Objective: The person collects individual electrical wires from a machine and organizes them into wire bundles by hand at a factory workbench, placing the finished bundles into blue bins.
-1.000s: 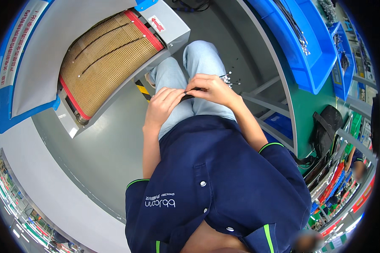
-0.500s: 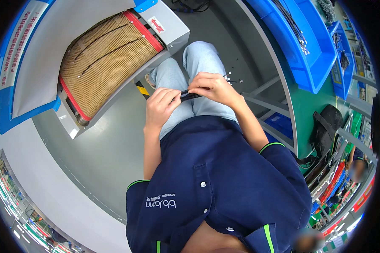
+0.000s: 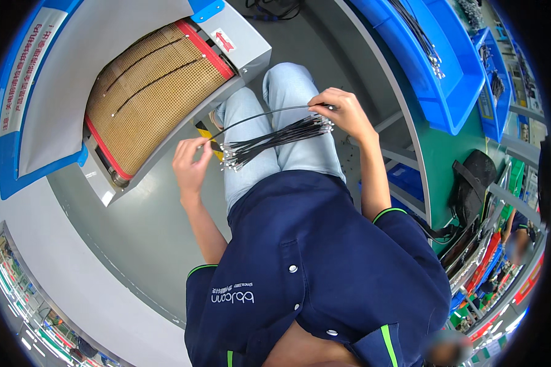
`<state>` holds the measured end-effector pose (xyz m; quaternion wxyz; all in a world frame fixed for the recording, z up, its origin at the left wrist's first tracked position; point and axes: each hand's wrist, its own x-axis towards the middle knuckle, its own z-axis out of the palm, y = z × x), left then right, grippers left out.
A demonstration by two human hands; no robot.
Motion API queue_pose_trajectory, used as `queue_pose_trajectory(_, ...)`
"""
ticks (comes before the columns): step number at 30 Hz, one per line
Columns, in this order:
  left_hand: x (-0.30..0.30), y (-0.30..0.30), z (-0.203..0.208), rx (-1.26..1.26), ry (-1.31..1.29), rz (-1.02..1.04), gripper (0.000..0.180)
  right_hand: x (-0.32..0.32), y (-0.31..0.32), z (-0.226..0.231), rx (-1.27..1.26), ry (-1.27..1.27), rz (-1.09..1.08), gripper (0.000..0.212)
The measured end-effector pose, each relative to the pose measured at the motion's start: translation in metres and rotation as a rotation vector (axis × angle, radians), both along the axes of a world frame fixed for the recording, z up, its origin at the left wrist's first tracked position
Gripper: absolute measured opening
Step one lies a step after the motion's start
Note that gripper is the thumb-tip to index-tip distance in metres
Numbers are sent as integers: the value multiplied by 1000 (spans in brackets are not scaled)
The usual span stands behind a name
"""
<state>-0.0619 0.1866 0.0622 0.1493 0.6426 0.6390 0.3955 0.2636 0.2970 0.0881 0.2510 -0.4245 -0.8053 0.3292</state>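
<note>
A single thin black cable stretches in a slight arc between my two hands above my thighs. My left hand pinches its left end between thumb and fingers. At the other end my right hand is closed on the cable, its fingertips hiding part of the tip. Just beneath, a bundle of black cables with white and silver end connectors lies across my lap, fanned out on the left. Neither hand appears to touch that bundle.
Ahead on the left stands a conveyor machine with a brown mesh belt edged in red; two black cables lie on it. To the right, a blue bin holding cables rests on a green-topped bench. A black bag is farther right.
My hands were close together over the lap, covering most of the bundle. They have moved apart, drawing one cable out straight between them, and the bundle on my lap now shows.
</note>
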Motion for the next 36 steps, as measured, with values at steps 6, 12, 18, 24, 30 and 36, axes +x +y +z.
queue_pose_trajectory(6, -14, -6, -2, -48, 7, 91, 11, 11, 2, 0, 0, 22, -13, 12)
queue_pose_trajectory(12, -20, -12, -3, -79, -16, 122, 11, 8, -1, 4, 72, 97, -18, 11)
queue_pose_trajectory(18, -23, -14, 0, -70, -26, 139, 11, 5, -1, 4, 111, 92, -23, 7)
queue_pose_trajectory(24, -28, -18, -1, -72, -29, 139, 11, 3, -4, 9, 39, 80, -16, 6)
queue_pose_trajectory(30, -30, -19, -4, -70, -21, 141, 12, 2, -3, 10, -20, 103, 0, 4)
queue_pose_trajectory(36, -34, -17, -3, -62, -20, 134, 12, 2, 2, 5, 47, 137, 66, 5)
